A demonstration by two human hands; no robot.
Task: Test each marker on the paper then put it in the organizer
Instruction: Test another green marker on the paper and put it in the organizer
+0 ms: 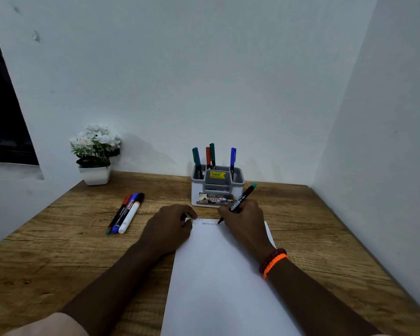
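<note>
A slim black marker with a teal end cap (242, 197) is pinched in the fingers of the right hand (244, 220), its tip touching the top edge of the white sheet of paper (218, 275) at the end of a thin zigzag line (209, 224). The marker leans back and to the right, its teal end pointing toward the wall. The left hand (169, 227) rests on the paper's upper left corner with its fingers curled, pinching a small dark piece that looks like the marker's cap (183, 217).

Just behind the hands stands the white and grey plastic organizer (216, 190), with five capped markers upright in its compartments: a green and a blue one (196, 157) on the left, a red and a green one (210, 155) in the middle, a blue one (233, 158) on the right.

On the wooden bench (58, 238), left of the paper and well apart from it, three thicker markers (126, 212) lie side by side, touching. At the back left corner sits a white pot of white flowers (95, 154). The right wrist wears an orange band and dark red beads (273, 261).
</note>
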